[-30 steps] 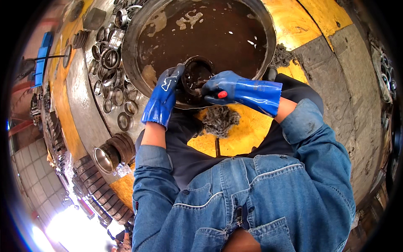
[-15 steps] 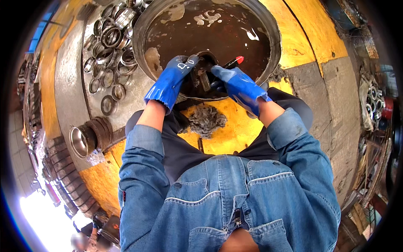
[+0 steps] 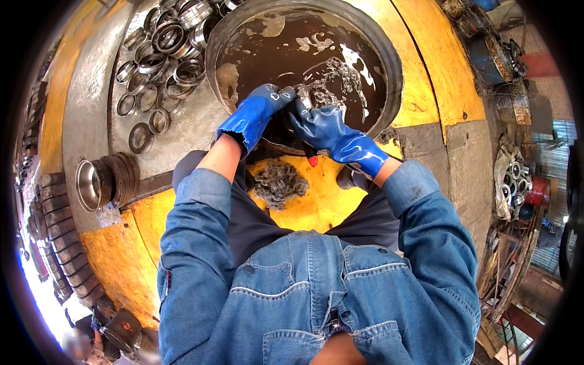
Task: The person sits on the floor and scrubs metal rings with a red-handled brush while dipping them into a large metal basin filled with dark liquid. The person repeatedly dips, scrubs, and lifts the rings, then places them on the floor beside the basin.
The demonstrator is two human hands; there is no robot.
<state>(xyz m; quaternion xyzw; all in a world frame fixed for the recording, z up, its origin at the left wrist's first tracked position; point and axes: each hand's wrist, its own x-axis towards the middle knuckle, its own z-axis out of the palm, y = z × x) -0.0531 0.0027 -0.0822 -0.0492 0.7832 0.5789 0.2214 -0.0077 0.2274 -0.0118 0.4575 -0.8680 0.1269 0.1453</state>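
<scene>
Both my hands wear blue rubber gloves and meet over the near side of a wide round metal basin (image 3: 395, 91) of dark, oily liquid. My left hand (image 3: 258, 112) is closed on a metal ring (image 3: 304, 96), of which only a shiny piece shows between the gloves. In my right hand (image 3: 331, 134) is a dark-handled tool whose red end (image 3: 312, 160) sticks out below the glove toward me. Its working end is hidden by the gloves and ring. Ripples and bright splashes spread over the liquid beyond my right hand.
Several metal rings (image 3: 169, 38) lie piled on a metal sheet left of the basin. A grey wad of fibres (image 3: 278, 184) rests on the yellow floor between my legs. A metal cup-shaped part (image 3: 92, 185) sits at left; more rings (image 3: 514, 182) lie at far right.
My right hand has turned, and the tool's red end has swung from pointing away over the basin to pointing toward me. The liquid has become splashed. My view has shifted slightly right.
</scene>
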